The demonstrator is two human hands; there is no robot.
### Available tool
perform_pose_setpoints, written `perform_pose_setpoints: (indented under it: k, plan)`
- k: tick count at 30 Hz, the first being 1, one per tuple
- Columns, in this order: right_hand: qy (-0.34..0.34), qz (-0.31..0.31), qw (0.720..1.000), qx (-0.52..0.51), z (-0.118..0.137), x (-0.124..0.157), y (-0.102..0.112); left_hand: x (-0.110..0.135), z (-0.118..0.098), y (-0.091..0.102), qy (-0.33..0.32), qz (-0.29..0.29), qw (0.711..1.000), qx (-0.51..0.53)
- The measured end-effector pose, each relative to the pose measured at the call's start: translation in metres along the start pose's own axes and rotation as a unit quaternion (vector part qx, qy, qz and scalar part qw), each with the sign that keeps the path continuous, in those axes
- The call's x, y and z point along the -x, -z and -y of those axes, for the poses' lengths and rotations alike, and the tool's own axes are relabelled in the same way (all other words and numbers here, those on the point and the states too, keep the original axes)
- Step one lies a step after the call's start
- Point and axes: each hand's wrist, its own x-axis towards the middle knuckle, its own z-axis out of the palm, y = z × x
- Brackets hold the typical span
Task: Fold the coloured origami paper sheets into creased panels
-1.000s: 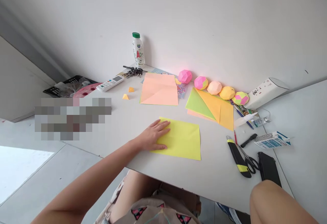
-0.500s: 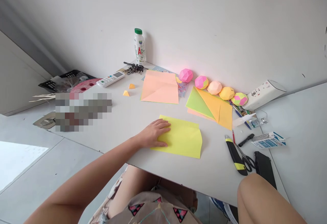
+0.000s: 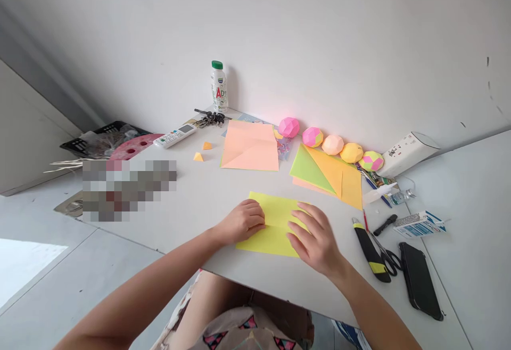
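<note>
One creased, straight-edged yellow paper [image 3: 273,239] under the left hand [image 3: 242,223]

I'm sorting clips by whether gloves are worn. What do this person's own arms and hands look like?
The left hand and right hand are both ungloved, with no ring visible on either. The left arm and right arm show no sleeve, watch or bracelet. Nail details are too small to make out.

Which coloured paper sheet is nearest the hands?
The yellow sheet, partly under the left hand; the peach sheet and the orange-green stack lie farther back.
</note>
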Motion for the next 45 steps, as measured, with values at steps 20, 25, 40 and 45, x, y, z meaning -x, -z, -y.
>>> perform_pose_setpoints:
  k: [20,25,40,45]
  plan:
    - [-0.119,0.084,0.986,-0.078,0.003,0.02,-0.05,0.014,-0.003,-0.016,0.003,0.015,0.998,-0.066]
    - [-0.12,0.054,0.986,-0.101,0.006,0.019,-0.053,0.009,-0.009,-0.017,-0.021,-0.005,0.997,-0.071]
    - [-0.06,-0.046,0.997,-0.008,0.022,0.007,-0.04,-0.004,-0.035,-0.004,-0.09,-0.108,0.983,-0.117]
    - [-0.074,-0.092,0.993,-0.008,-0.001,0.005,-0.01,-0.002,-0.027,0.013,-0.072,-0.154,0.981,-0.094]
